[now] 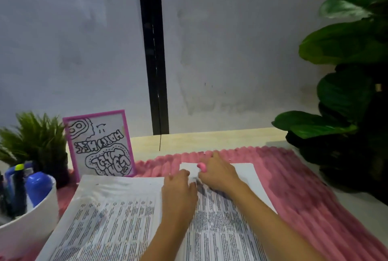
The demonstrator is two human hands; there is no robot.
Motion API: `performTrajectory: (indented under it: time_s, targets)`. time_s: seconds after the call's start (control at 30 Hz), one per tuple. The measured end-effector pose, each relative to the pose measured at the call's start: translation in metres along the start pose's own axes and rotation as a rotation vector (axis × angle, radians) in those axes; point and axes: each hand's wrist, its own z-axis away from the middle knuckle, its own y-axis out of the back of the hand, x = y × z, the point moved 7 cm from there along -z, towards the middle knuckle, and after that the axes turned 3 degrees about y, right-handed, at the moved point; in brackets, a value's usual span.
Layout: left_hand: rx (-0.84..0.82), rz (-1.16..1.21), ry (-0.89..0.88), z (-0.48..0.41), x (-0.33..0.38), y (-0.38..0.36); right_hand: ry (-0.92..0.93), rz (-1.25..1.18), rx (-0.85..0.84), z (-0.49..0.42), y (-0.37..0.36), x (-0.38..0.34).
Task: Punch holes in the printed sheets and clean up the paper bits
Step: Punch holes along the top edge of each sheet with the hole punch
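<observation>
The printed sheets (222, 231) are lying on a pink ribbed mat (304, 187), with a second printed stack (105, 218) sitting just beside them on the left. Both hands are working at the sheets' far margin. The left hand (178, 193) is resting palm down on the paper, though I cannot tell whether its bent fingertips are pinching anything. The right hand (218, 173) is curling round a small pink object (201, 166), which is mostly hidden and touching the paper's far edge. The mat is covering the pale bench (199, 139). Off to the left, a white tub (29, 225) is holding markers, and behind it a grassy plant (35, 137) and a pink-framed drawing (98, 143) are standing. A large-leaved plant (346, 92) is looming on the right.
</observation>
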Motion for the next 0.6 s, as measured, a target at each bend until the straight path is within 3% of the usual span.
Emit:
performTrajectory:
  time_s: [0.47, 0.6]
  targets:
    - [0.064, 0.314, 0.101, -0.016, -0.016, 0.009, 0.091, -0.106, 0.368, 0.003, 0.012, 0.006]
    - [0.074, 0.321, 0.099, -0.017, -0.015, 0.011, 0.094, -0.129, 0.384, 0.002, 0.012, 0.007]
